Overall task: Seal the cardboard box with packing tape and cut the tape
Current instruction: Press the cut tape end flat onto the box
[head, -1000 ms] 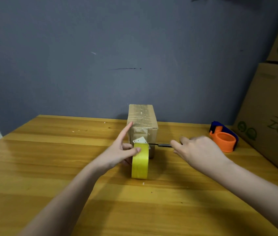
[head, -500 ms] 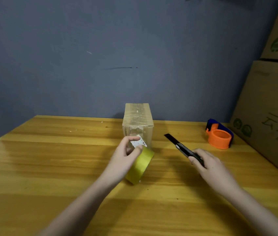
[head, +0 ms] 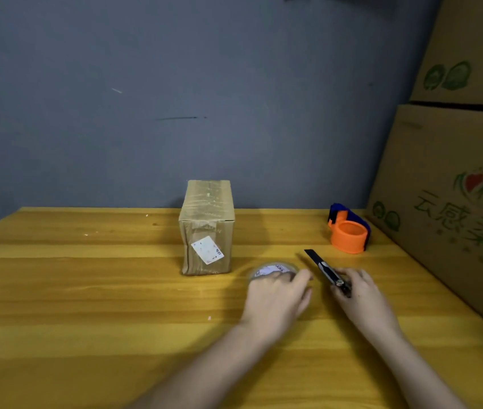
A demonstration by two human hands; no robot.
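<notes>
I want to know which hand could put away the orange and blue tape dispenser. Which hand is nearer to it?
Right. The right hand, holding the black utility knife, sits just in front of the orange and blue tape dispenser; the left hand rests farther left on the tape roll.

Left hand (head: 275,296) covers tape roll (head: 272,270); right hand (head: 361,296) grips knife (head: 324,268) beside box (head: 206,228).

A yellow-orange wooden table (head: 86,290) with visible plank grain is carrying a small taped brown cardboard box (head: 207,228), standing near the far edge. A roll of tape (head: 272,270) is lying flat beside it, and an orange and blue plastic tape dispenser (head: 349,230) is sitting further right.
</notes>
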